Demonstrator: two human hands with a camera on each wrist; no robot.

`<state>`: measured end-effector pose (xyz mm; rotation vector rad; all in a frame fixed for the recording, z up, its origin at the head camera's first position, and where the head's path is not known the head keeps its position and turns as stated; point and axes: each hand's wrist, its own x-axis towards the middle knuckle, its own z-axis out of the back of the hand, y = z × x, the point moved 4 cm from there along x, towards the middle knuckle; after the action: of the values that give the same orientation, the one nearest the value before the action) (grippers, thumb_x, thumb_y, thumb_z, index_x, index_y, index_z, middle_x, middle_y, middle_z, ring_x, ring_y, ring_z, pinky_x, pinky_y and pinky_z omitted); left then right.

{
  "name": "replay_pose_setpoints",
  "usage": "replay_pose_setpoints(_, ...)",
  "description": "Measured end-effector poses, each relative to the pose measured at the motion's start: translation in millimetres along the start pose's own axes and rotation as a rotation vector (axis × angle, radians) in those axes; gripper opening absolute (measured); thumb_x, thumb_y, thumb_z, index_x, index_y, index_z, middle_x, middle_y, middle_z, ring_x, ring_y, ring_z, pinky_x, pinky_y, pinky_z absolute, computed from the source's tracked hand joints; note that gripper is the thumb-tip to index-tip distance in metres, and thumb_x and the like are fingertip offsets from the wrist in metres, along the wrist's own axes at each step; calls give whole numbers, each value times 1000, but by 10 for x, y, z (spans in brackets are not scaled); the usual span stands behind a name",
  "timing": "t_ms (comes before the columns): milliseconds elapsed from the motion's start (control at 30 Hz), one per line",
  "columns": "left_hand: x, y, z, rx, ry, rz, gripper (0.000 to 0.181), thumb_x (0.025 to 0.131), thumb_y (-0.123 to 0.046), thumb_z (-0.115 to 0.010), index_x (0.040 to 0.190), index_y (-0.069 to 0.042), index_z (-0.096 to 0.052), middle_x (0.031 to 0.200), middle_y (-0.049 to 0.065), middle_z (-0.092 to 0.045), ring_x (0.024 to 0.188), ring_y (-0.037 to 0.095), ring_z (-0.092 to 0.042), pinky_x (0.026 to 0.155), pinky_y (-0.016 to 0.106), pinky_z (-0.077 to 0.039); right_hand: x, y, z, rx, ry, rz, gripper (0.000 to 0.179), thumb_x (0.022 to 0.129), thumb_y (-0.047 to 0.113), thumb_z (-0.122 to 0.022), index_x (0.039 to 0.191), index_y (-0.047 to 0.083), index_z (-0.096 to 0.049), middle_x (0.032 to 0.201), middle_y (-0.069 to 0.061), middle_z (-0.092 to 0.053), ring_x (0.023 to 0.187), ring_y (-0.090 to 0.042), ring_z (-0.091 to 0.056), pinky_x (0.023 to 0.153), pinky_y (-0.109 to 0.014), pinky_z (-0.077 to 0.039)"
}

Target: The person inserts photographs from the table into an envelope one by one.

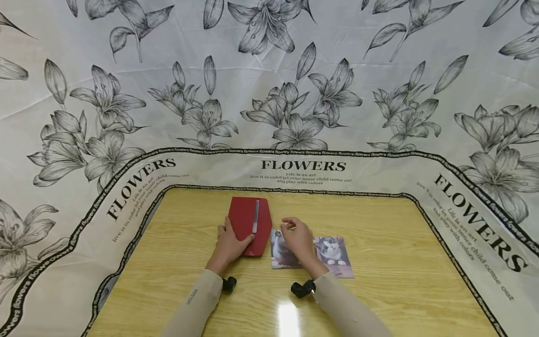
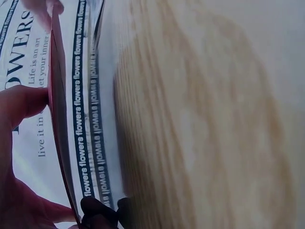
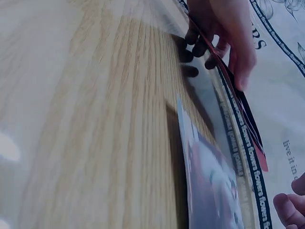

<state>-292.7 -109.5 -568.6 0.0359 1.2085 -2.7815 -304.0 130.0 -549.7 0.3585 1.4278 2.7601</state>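
My left hand (image 1: 229,243) grips a red envelope (image 1: 244,215) at its near left part, thumb on top and fingers at the side and underneath. A narrow grey strip (image 1: 256,216) runs along the envelope near its pointed right-hand flap. In the right wrist view the envelope (image 3: 224,71) appears edge-on, pinched between thumb and fingers. My right hand (image 1: 299,238) hovers to the right of it, fingers loosely bent, with nothing visible in them. Below that hand lie a cat photo (image 1: 279,257) and, beside it, another cat photo (image 1: 334,252), both partly hidden by the hand and wrist.
The wooden table (image 1: 379,234) extends on both sides of the hands. A white cloth (image 1: 303,168) with flower drawings and lettering borders the table at the back and sides. Black wrist cameras (image 1: 303,289) sit on both wrists.
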Motion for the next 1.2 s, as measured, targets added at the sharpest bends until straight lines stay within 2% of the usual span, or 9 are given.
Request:
replay_pose_setpoints(67, 1, -1, 3, -6, 0, -1, 116, 95, -50, -79, 170, 5, -8, 151, 36, -34, 116, 47, -58, 99, 60, -51, -6, -53, 66, -6, -6, -9, 25, 103, 20, -71, 124, 8, -79, 97, -6, -77, 69, -17, -63, 80, -51, -52)
replay_pose_setpoints(167, 4, 1, 4, -8, 2, 1, 116, 95, -50, -79, 170, 5, -8, 151, 36, -34, 118, 47, -57, 100, 60, -51, -22, -143, 169, 7, -2, -32, 27, 104, 19, -71, 127, 6, -77, 99, -8, -75, 69, -17, -62, 62, -37, -48)
replay_pose_setpoints(300, 1, 1, 4, -4, 2, 0, 116, 95, -49, -78, 170, 5, -8, 150, 36, -33, 119, 47, -56, 100, 60, -51, -44, -270, 322, 29, 13, -73, 31, 104, 20, -70, 131, 5, -75, 105, -12, -73, 66, -18, -61, 52, -32, -44)
replay_pose_setpoints(600, -6, 4, 4, 1, 6, 3, 116, 95, -49, -78, 170, 5, -8, 149, 36, -34, 119, 47, -56, 100, 60, -51, -119, -527, 616, 0, 16, -116, 35, 106, 23, -69, 134, 5, -73, 110, -15, -71, 75, -21, -65, 50, -31, -43)
replay_pose_setpoints(833, -11, -1, 13, -1, 11, 7, 116, 96, -49, -77, 170, 5, -7, 150, 36, -32, 118, 49, -57, 100, 61, -51, -199, -652, 827, -55, -16, -131, 34, 104, 22, -68, 131, 4, -75, 108, -16, -73, 61, -15, -58, 51, -29, -42)
replay_pose_setpoints(967, -13, -8, 23, -7, 8, 4, 115, 96, -49, -78, 170, 5, -7, 151, 37, -32, 118, 50, -57, 100, 62, -50, -257, -714, 956, -80, -23, -139, 34, 104, 23, -69, 131, 5, -75, 110, -16, -74, 66, -17, -57, 56, -31, -44)
replay_pose_setpoints(1133, -18, -5, 27, -6, 5, 6, 115, 95, -49, -78, 170, 5, -8, 152, 37, -31, 119, 52, -57, 101, 64, -49, -331, -804, 1116, -143, -47, -136, 32, 103, 22, -70, 129, 4, -75, 107, -14, -75, 85, -26, -68, 69, -34, -48)
replay_pose_setpoints(1200, -19, -2, 25, -3, 5, 8, 115, 96, -48, -77, 170, 5, -8, 152, 37, -31, 120, 52, -57, 102, 64, -49, -359, -827, 1173, -161, -59, -129, 31, 102, 21, -71, 127, 3, -75, 106, -14, -75, 88, -28, -68, 72, -35, -48)
